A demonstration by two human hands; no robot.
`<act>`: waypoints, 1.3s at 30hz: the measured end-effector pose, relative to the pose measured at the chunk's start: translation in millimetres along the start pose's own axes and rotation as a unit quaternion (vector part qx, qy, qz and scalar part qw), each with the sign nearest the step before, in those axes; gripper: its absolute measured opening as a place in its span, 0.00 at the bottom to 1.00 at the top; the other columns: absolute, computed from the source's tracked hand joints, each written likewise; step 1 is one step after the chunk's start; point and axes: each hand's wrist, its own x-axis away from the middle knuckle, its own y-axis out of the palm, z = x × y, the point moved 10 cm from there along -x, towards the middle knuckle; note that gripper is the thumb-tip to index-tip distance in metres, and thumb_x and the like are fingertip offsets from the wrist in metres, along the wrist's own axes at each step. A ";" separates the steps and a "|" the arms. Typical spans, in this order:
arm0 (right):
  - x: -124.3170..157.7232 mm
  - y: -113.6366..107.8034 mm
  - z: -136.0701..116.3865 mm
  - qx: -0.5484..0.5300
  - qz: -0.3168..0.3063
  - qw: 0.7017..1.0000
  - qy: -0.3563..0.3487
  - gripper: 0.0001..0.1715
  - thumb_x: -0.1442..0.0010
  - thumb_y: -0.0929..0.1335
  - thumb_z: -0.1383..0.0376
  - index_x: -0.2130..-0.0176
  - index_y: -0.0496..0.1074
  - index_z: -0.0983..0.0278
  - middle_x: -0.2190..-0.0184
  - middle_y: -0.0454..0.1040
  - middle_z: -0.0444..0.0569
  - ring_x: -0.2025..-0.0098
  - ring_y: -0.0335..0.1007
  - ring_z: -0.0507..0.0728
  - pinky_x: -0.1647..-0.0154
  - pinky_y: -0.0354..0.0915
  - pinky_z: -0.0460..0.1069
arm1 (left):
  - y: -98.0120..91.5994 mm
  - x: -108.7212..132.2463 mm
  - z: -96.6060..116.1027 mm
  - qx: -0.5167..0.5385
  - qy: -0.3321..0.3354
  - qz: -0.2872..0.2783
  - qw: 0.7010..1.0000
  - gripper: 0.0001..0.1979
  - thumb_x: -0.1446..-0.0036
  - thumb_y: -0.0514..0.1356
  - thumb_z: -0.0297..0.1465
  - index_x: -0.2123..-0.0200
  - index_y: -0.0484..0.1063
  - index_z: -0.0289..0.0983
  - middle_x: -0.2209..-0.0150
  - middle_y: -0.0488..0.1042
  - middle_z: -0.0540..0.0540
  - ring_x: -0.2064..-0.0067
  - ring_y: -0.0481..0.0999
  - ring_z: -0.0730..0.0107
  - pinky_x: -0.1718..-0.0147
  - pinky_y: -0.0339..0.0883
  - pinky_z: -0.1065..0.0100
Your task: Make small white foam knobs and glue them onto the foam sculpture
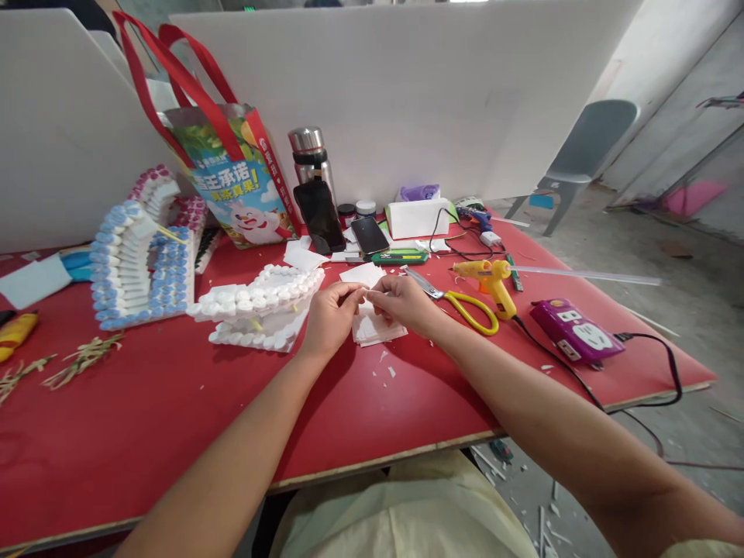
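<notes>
My left hand (pixel 330 316) and my right hand (pixel 402 301) meet over the middle of the red table (pixel 145 418). Both pinch a small white foam piece (pixel 366 293) between their fingertips. Under the hands lies a little stack of white foam pieces (pixel 375 328). Just left of my left hand sits a white curved foam model (pixel 261 304) with rows of rounded tiles. Yellow-handled scissors (pixel 465 307) lie right of my right hand, and a yellow glue gun (pixel 493 280) stands behind them.
A blue-and-white tiled foam model (pixel 136 263) stands at the left, a red-handled shopping bag (pixel 232 170) behind it. A flask (pixel 311 159), two phones (pixel 318 215), a white box (pixel 417 217) and a purple power strip (pixel 574 332) with cables are on the table. A grey chair (pixel 581 151) stands at right.
</notes>
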 end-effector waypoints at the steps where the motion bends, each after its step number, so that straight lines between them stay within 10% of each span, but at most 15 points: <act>1: 0.3 -0.4 -2.0 0.008 0.008 1.000 -0.012 0.13 0.41 0.70 0.63 0.74 0.66 0.63 0.82 0.69 0.41 0.83 0.62 0.48 0.81 0.55 0.45 | -0.6 0.0 3.5 -0.011 0.010 0.003 1.000 0.10 0.40 0.63 0.36 0.63 0.82 0.37 0.68 0.79 0.47 0.70 0.73 0.70 0.68 0.68 0.69; 29: 3.4 1.4 -9.0 -0.010 0.003 0.998 -0.066 0.14 0.40 0.68 0.60 0.74 0.69 0.64 0.83 0.71 0.43 0.84 0.63 0.48 0.81 0.57 0.44 | 10.5 23.8 51.2 -0.204 0.203 0.022 0.957 0.14 0.32 0.52 0.30 0.55 0.77 0.36 0.65 0.76 0.42 0.63 0.75 0.64 0.59 0.69 0.63; 39: 1.8 -0.4 -17.5 0.046 -0.070 0.987 -0.136 0.12 0.37 0.67 0.59 0.69 0.70 0.64 0.76 0.74 0.44 0.80 0.66 0.48 0.76 0.61 0.45 | 8.8 2.3 -5.6 0.121 -0.081 -0.071 0.987 0.17 0.48 0.70 0.41 0.61 0.83 0.35 0.71 0.80 0.45 0.73 0.77 0.68 0.69 0.75 0.64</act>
